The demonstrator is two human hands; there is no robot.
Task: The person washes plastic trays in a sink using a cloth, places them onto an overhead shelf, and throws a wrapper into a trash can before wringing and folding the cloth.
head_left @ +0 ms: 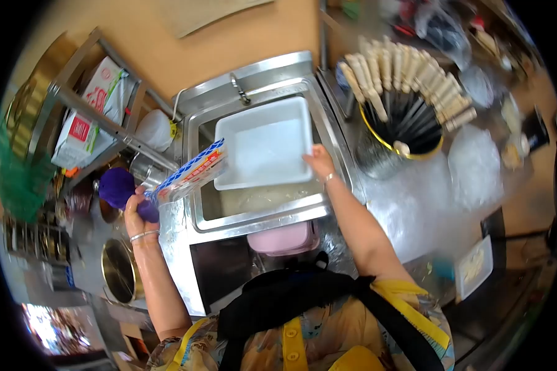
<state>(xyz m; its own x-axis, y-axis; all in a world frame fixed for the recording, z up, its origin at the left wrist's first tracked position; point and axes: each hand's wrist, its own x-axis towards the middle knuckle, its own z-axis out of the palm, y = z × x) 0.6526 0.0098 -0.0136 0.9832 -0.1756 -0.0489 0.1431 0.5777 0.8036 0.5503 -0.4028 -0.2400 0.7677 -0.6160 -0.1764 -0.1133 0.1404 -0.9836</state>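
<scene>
A white plastic tub rests in the stainless steel sink, slightly tilted to the left. My right hand is closed on its right rim, with the thumb toward the inside. At the left, my left hand is closed around the lower end of a printed plastic bag with blue checks and red lettering. This bag leans up toward the tub's left side. Purple cloth-like material shows beside and behind the left fingers; whether the hand also grips it, I cannot tell.
The sink has a tap at its back. A metal bucket of wooden-handled tools stands on the right, near a clear plastic bag. A metal rack holds boxes at left. Below hangs a pink basin.
</scene>
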